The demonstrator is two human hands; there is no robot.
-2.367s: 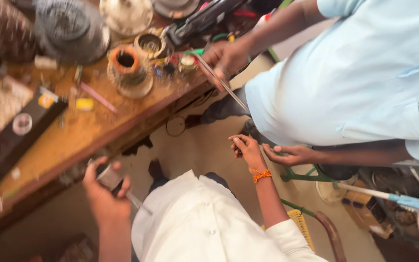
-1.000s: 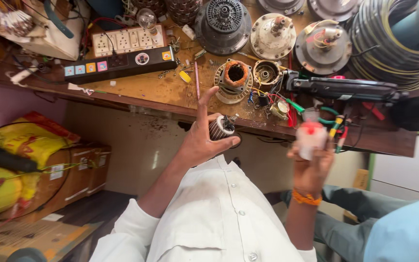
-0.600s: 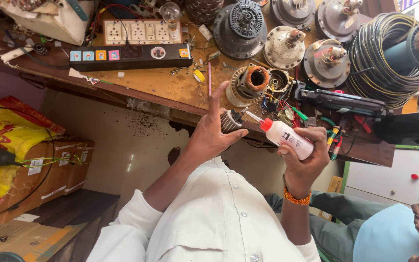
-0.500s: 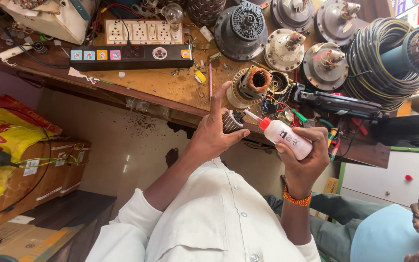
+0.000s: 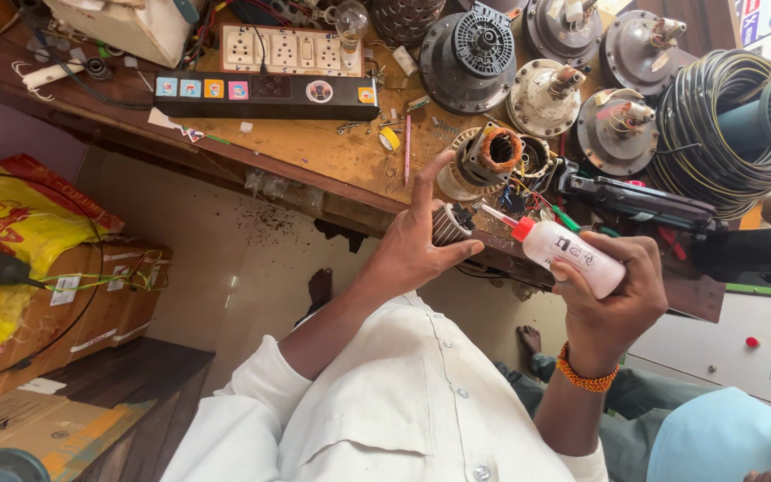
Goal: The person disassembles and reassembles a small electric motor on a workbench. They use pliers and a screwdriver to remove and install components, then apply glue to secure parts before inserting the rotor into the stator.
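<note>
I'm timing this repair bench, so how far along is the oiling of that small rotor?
Done: the left hand has the small ribbed rotor picked up, and the right hand has the white squeeze bottle aimed. In hand: the bottle's red nozzle points at the rotor's end. Left: no liquid visible yet, and the copper-wound stator waits on the workbench.

Wearer's clothing: white button-front shirt, long-sleeved. Fabric plain, no print or pattern visible. Small pale buttons down centre placket, approx. three in view; one more near bottom edge of frame. Stitched seam runs along placket and across chest panel. Left sleeve rolled or pushed up to approx. elbow, cuff bunched in folds. Right sleeve likewise up, only its edge showing near bottom of frame. Left hand: no rings or bands seen. Right hand: orange beaded bracelet round wrist, single strand, small round beads. Bare feet visible below.
</note>
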